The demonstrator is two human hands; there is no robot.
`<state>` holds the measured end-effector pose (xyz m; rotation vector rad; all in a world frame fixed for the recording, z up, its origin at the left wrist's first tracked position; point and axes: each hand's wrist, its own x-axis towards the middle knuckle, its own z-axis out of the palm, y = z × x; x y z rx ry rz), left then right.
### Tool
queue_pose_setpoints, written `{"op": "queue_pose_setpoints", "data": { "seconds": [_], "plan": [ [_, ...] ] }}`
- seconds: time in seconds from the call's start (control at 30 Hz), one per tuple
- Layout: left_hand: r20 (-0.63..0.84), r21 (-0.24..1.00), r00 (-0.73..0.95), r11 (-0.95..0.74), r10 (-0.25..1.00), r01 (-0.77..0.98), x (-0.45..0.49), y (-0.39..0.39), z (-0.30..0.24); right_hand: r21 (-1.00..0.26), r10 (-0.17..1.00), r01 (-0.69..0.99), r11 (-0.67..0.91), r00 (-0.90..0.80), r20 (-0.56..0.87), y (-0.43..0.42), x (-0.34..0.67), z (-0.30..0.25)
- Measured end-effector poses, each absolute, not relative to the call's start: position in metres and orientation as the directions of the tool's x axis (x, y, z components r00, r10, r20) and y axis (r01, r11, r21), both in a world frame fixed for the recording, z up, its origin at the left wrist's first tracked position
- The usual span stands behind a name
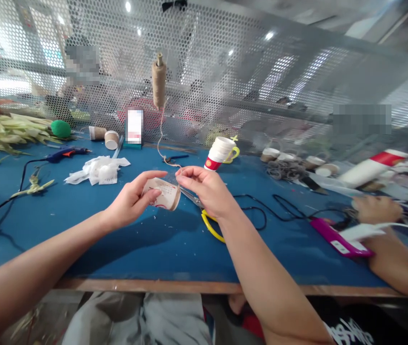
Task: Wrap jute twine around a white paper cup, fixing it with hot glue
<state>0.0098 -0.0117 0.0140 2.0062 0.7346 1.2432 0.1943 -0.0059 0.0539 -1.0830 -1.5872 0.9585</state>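
Note:
My left hand (136,199) is closed around a small paper cup (168,195), which lies on its side with printing on its wall and a brown band of twine at its right end. Just right of the cup, my right hand (207,189) pinches the twine (161,139) between thumb and fingers. That strand runs up to a twine spool (159,84) hanging on the perforated screen. Beneath my right hand, scissors with yellow handles (211,227) rest on the blue table, their blades partly hidden.
Behind my hands stand stacked white cups (221,147) and a phone (134,127). Crumpled white tissue (99,169), a blue glue gun (65,154) and corn husks (13,127) are at left. A purple power strip (336,237) lies at right, beside another person's hand (378,209).

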Motion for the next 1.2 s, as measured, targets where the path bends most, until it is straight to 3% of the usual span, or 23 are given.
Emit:
{"op": "queue_pose_setpoints", "data": {
  "seconds": [0.7,0.97,1.2],
  "plan": [
    [0.592,0.72,0.408,-0.684,0.695,0.12,0.0084,-0.0152,0.0148,-0.974,0.973,0.142,0.175,-0.173,0.15,0.0016,0.1987,0.0459],
    [0.59,0.725,0.415,-0.681,0.693,0.107,0.0076,-0.0152,0.0138,-0.968,0.966,0.105,0.228,-0.147,0.211,-0.0019,0.1958,0.0513],
    [0.625,0.669,0.41,-0.726,0.664,0.156,0.0064,-0.0155,0.0134,-0.974,0.966,0.098,0.203,-0.181,0.183,0.0009,0.1975,0.0453]
  ]
}}
